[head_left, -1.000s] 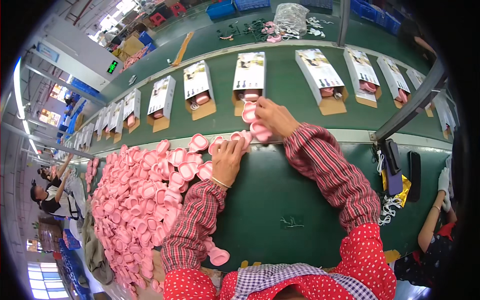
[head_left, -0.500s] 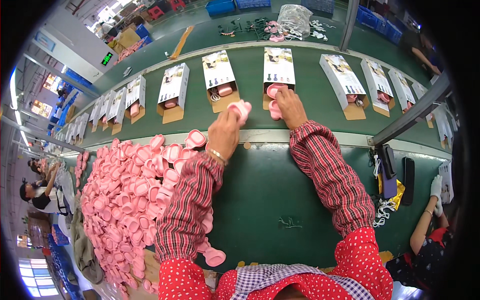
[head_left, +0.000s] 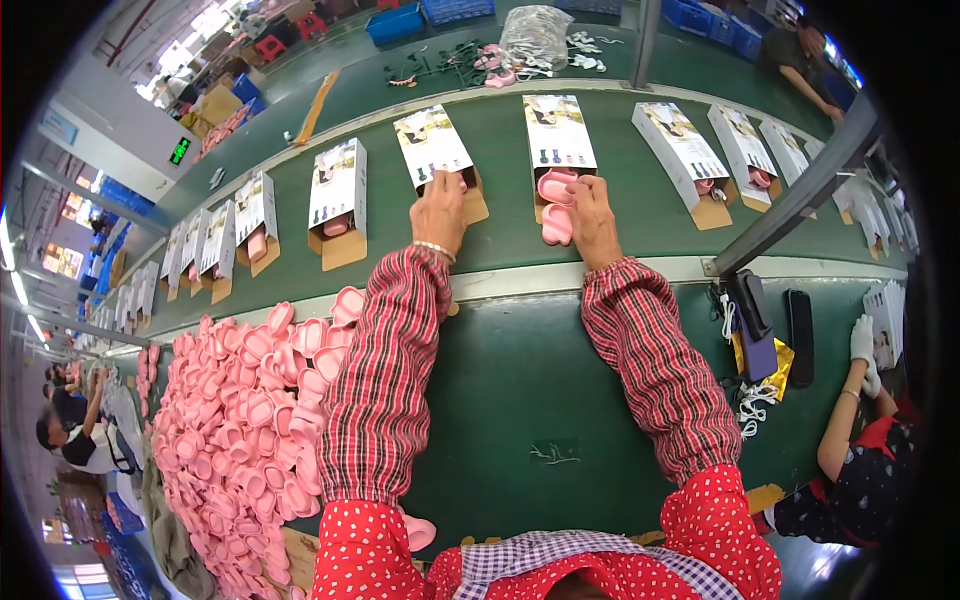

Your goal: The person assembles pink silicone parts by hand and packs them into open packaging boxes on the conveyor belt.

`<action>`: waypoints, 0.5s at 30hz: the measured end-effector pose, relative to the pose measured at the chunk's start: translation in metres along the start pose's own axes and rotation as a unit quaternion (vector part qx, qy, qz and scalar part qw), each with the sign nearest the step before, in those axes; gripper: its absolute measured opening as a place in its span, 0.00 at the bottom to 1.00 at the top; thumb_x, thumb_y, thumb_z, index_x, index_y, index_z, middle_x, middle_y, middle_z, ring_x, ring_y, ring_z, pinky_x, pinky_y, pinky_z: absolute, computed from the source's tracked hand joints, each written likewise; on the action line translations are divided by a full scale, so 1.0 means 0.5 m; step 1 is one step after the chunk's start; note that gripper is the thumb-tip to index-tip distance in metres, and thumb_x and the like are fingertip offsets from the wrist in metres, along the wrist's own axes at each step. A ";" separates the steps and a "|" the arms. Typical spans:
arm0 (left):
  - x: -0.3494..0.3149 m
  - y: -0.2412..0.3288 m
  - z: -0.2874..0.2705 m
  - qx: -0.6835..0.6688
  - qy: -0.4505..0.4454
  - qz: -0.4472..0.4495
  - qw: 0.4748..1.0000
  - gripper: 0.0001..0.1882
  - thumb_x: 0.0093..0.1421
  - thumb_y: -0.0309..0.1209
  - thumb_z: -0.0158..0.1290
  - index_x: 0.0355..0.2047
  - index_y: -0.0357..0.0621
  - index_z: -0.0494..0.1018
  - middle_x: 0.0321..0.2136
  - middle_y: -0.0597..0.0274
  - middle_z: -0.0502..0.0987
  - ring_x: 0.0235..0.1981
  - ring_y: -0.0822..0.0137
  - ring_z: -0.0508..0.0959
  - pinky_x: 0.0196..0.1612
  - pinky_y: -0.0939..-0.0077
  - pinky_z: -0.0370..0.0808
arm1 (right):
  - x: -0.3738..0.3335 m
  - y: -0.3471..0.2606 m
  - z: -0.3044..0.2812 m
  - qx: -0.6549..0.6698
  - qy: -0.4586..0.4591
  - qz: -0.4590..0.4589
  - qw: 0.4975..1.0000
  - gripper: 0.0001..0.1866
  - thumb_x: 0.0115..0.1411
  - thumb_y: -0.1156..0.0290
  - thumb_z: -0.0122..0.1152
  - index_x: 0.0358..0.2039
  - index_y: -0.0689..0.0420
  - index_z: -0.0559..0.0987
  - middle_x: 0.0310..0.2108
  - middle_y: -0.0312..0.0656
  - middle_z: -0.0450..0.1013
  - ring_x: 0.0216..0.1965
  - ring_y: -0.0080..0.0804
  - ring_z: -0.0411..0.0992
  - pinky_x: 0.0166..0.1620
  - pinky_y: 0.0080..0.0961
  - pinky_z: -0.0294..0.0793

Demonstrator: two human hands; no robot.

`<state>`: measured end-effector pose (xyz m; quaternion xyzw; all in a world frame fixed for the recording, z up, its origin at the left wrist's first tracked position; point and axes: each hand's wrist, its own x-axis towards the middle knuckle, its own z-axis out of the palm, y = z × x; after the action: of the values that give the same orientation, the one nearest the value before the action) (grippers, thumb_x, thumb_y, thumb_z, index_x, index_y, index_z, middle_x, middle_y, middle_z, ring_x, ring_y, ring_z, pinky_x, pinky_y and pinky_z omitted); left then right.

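Note:
My left hand (head_left: 438, 212) is at the mouth of a white printed box (head_left: 430, 140), its fingers pinched down into the opening. A bit of pink (head_left: 463, 183) shows by the fingertips; the hand hides most of it. To its right, my right hand (head_left: 597, 222) grips the edge of a pink soft-looking moulded piece (head_left: 557, 224) with two rounded, hollow lobes. One lobe lies in the mouth of a second white box (head_left: 558, 130), the other sticks out over the open cardboard flap. Both boxes lie flat on the green belt (head_left: 385, 215).
A big heap of pink moulded pieces (head_left: 235, 430) covers the table at left. More part-filled boxes (head_left: 340, 190) line the belt both ways. A metal post (head_left: 800, 185) slants at right, above phones (head_left: 755, 340) and white cables (head_left: 755, 405). A co-worker's gloved hand (head_left: 863, 342) is far right.
My left hand has carried its pink piece forward and left to the left box's mouth. My right hand stays at its box, and the pink piece there shows more fully. The view has shifted slightly.

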<state>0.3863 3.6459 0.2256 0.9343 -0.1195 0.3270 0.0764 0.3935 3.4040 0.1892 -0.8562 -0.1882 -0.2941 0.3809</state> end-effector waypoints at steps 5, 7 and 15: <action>-0.078 0.027 -0.031 -0.068 -0.012 0.097 0.993 0.08 0.54 0.30 0.57 0.32 0.43 0.71 0.35 0.61 0.72 0.37 0.60 0.76 0.35 0.68 0.74 | 0.016 -0.004 0.020 0.017 0.091 -0.029 0.995 0.15 0.54 0.85 0.57 0.43 0.64 0.75 0.47 0.49 0.65 0.46 0.46 0.71 0.45 0.32 0.75; -0.108 0.018 -0.055 -0.057 -0.019 0.106 0.993 0.08 0.54 0.31 0.58 0.31 0.44 0.71 0.35 0.62 0.72 0.37 0.61 0.75 0.35 0.68 0.73 | 0.029 -0.008 0.014 0.000 0.080 -0.041 0.996 0.14 0.57 0.83 0.50 0.45 0.64 0.73 0.49 0.51 0.64 0.46 0.52 0.72 0.45 0.38 0.76; -0.251 -0.132 -0.264 0.085 -0.044 0.060 0.994 0.12 0.54 0.36 0.59 0.35 0.45 0.73 0.40 0.62 0.72 0.43 0.58 0.71 0.44 0.62 0.66 | -0.041 -0.042 0.034 -0.121 0.031 -0.063 0.990 0.17 0.57 0.76 0.55 0.49 0.55 0.73 0.49 0.46 0.66 0.49 0.50 0.68 0.48 0.41 0.71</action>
<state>0.2309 3.7600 0.2443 0.9421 -0.1507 0.2982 -0.0284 0.3729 3.4283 0.1783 -0.8728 -0.1928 -0.3648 0.2607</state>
